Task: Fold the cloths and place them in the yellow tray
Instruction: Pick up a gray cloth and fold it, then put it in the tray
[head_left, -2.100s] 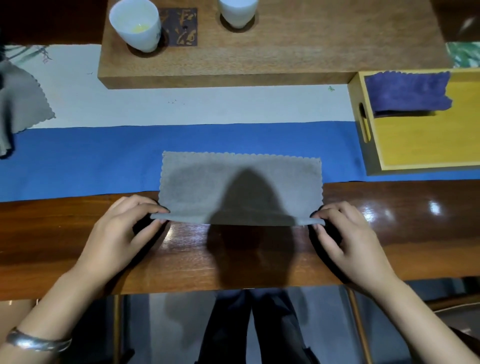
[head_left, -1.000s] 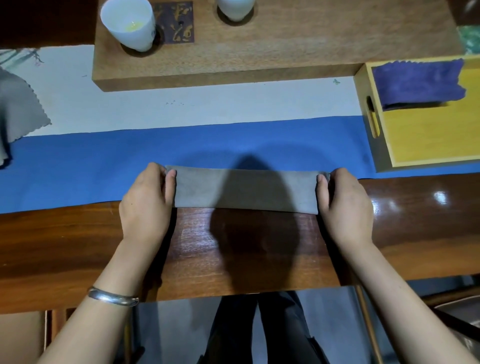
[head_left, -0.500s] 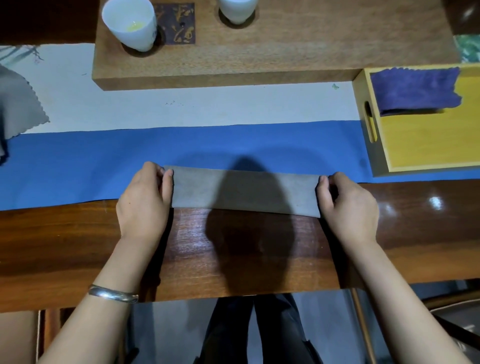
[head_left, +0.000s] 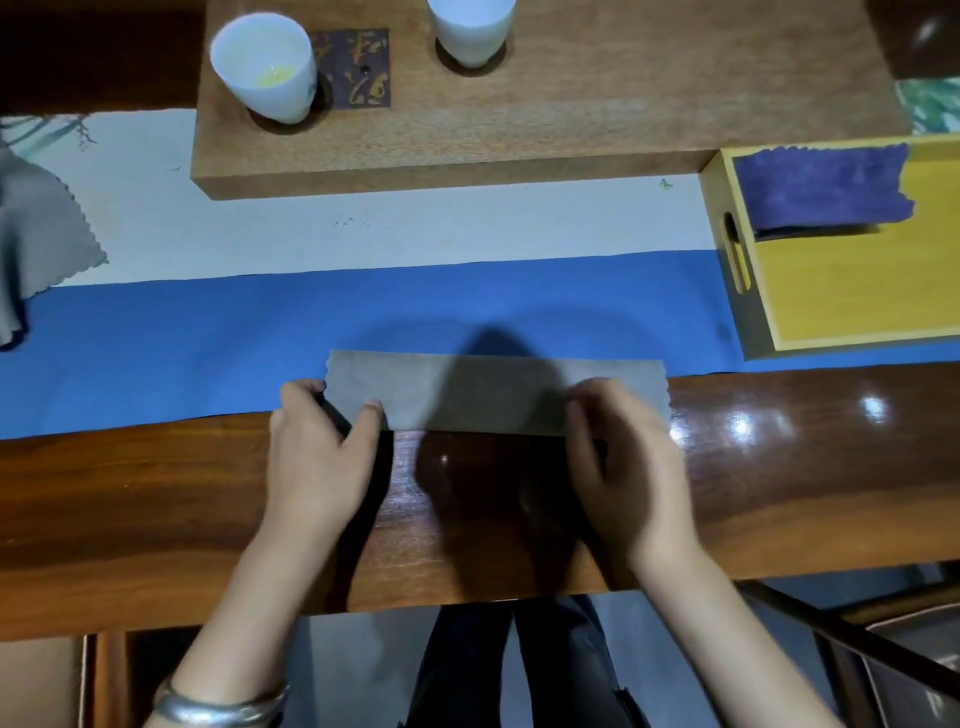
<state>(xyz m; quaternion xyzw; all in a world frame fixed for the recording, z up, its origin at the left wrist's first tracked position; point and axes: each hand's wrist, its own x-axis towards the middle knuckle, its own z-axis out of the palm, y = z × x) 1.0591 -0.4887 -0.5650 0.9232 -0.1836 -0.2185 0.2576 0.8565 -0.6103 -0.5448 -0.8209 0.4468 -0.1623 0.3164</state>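
Note:
A grey cloth (head_left: 478, 392), folded into a long narrow strip, lies across the edge of the blue runner and the wooden table. My left hand (head_left: 324, 447) pinches its left end, thumb on top. My right hand (head_left: 623, 457) rests over the strip's right part, fingers on the cloth; its grip is blurred. The yellow tray (head_left: 852, 291) stands at the right, with a folded purple cloth (head_left: 823, 189) in its far end. Another grey cloth (head_left: 36, 244) lies unfolded at the left edge.
A thick wooden board (head_left: 519, 130) lies at the back, carrying two white cups (head_left: 262, 67) (head_left: 470, 28). The blue runner (head_left: 208, 343) and a pale mat (head_left: 363, 228) cover the table's middle. The table's front edge runs just below my wrists.
The cloth went from a wide half-fold to a narrow strip. Since half a second ago, both hands have shifted inward onto the strip, the right hand furthest.

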